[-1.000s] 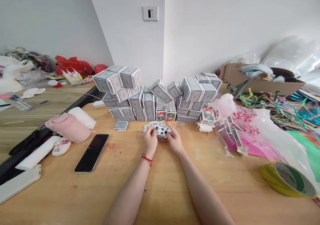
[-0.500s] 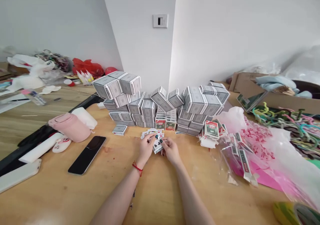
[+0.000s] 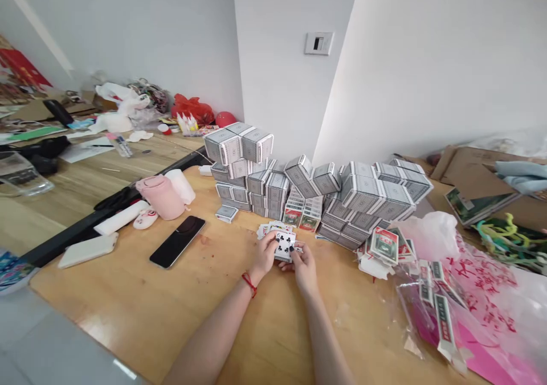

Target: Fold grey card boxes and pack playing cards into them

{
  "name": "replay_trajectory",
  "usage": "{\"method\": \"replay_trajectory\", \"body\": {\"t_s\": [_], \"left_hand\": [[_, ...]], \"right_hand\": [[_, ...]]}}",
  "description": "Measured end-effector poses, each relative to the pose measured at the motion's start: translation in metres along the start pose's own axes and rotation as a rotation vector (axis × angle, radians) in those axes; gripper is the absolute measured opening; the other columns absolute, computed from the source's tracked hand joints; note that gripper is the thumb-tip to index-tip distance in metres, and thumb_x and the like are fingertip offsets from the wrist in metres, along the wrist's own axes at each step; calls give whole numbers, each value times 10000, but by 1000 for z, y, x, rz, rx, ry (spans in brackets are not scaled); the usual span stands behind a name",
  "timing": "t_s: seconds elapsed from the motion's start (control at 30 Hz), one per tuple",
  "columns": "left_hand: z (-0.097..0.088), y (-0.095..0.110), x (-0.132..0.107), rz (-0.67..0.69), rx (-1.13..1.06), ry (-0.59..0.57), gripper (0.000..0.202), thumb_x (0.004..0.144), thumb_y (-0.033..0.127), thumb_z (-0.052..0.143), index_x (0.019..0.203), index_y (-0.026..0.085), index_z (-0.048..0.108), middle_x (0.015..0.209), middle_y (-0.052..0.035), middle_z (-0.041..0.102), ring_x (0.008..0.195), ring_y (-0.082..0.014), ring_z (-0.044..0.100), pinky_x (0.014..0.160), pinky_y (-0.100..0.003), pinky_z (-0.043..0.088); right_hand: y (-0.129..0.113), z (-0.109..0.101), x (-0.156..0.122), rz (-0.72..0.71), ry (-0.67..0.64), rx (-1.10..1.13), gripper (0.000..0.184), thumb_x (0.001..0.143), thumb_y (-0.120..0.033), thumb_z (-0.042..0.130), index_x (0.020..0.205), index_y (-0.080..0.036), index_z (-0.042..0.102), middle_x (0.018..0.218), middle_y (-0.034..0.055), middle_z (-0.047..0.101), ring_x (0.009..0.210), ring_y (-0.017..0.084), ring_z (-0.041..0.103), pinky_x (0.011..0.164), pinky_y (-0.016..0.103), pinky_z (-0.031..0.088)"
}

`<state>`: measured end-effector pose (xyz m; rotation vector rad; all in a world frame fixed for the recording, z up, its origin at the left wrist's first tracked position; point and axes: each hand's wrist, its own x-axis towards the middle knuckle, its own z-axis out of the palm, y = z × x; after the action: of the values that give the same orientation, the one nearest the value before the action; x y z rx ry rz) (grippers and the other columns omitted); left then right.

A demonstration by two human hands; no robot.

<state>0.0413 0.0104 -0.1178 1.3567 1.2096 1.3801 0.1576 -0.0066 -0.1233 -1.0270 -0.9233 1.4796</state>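
Pinching a small pack of playing cards [image 3: 284, 245], six of clubs showing, the left hand [image 3: 265, 254] and right hand [image 3: 303, 268] meet above the wooden tabletop [image 3: 106, 294]; loose cards [image 3: 273, 228] lie just beyond, near stacked grey card boxes [image 3: 267, 188], with red-and-green card boxes [image 3: 384, 245] to the right.

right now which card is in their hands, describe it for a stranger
On the wooden table, find the long wall of stacked grey boxes. Just in front of it, the left hand and right hand meet on a playing card, a six of clubs. Unlike the loose cards behind it, this one is held up in the hands.
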Motion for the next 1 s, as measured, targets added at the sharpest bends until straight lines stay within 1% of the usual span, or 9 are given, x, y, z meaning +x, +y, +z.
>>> {"method": "replay_trajectory", "body": {"t_s": [0.1, 0.17, 0.27, 0.37, 0.47, 0.7, 0.8, 0.93, 1.0], "left_hand": [[0, 4, -4, -10, -79, -48, 325, 724, 146, 367, 962, 177, 586, 933, -46, 622, 817, -169, 569, 687, -271, 464], [-1, 4, -7, -24, -116, -53, 335, 729, 148, 366, 989, 182, 574, 961, -50, 622, 818, -170, 573, 682, -273, 470], [-3, 0, -9, -47, -126, -82, 303, 747, 160, 363, 983, 185, 552, 897, -45, 625, 737, -160, 568, 630, -268, 470], [-3, -6, -11, -36, -103, -88, 267, 772, 169, 350, 965, 183, 535, 834, -43, 612, 689, -152, 555, 597, -259, 461], [-4, -10, -12, -30, -58, -129, 264, 793, 175, 350, 996, 179, 519, 810, -43, 606, 659, -148, 549, 585, -257, 450], [-8, -12, -8, -29, -62, -226, 266, 773, 150, 368, 986, 173, 525, 893, -55, 612, 717, -149, 562, 616, -255, 454], [-10, -11, -9, -44, -100, -267, 253, 761, 164, 369, 951, 165, 536, 855, -46, 611, 660, -132, 553, 572, -236, 447], [-10, -11, -12, -75, -130, -288, 214, 751, 188, 364, 876, 160, 535, 656, -1, 560, 496, -103, 486, 446, -203, 396], [-8, -13, -13, -77, -154, -289, 191, 748, 199, 364, 847, 164, 523, 623, 9, 543, 473, -101, 480, 424, -200, 388]], "right_hand": [[0, 1, -2, -1, 13, -2, 426, 670, -403, 609, 1004, -214, 425, 574, -37, 605, 403, 157, 579, 376, 258, 456], [2, 2, -3, -17, 27, -18, 442, 672, -410, 610, 1024, -209, 434, 586, -29, 613, 400, 158, 573, 378, 266, 457], [5, 5, -4, -42, 54, -43, 402, 683, -441, 604, 972, -209, 450, 592, -26, 617, 378, 142, 548, 364, 260, 444], [7, 6, -7, -73, 83, -45, 364, 690, -427, 605, 944, -215, 454, 609, -30, 620, 387, 132, 543, 367, 249, 437], [9, 8, -11, -108, 156, -42, 330, 695, -409, 596, 923, -213, 459, 571, -46, 596, 366, 120, 518, 358, 239, 424], [12, 21, -20, -126, 333, -49, 332, 672, -417, 578, 903, -202, 475, 478, -74, 532, 303, 109, 452, 319, 230, 383], [13, 26, -26, -149, 367, -48, 296, 687, -412, 555, 880, -210, 457, 494, -75, 533, 309, 99, 449, 314, 215, 373], [14, 29, -34, -170, 359, -31, 237, 709, -386, 526, 853, -223, 431, 477, -94, 500, 318, 91, 443, 324, 202, 380], [14, 29, -35, -178, 354, -28, 232, 708, -376, 523, 855, -225, 425, 482, -96, 499, 323, 88, 445, 329, 200, 384]]}}
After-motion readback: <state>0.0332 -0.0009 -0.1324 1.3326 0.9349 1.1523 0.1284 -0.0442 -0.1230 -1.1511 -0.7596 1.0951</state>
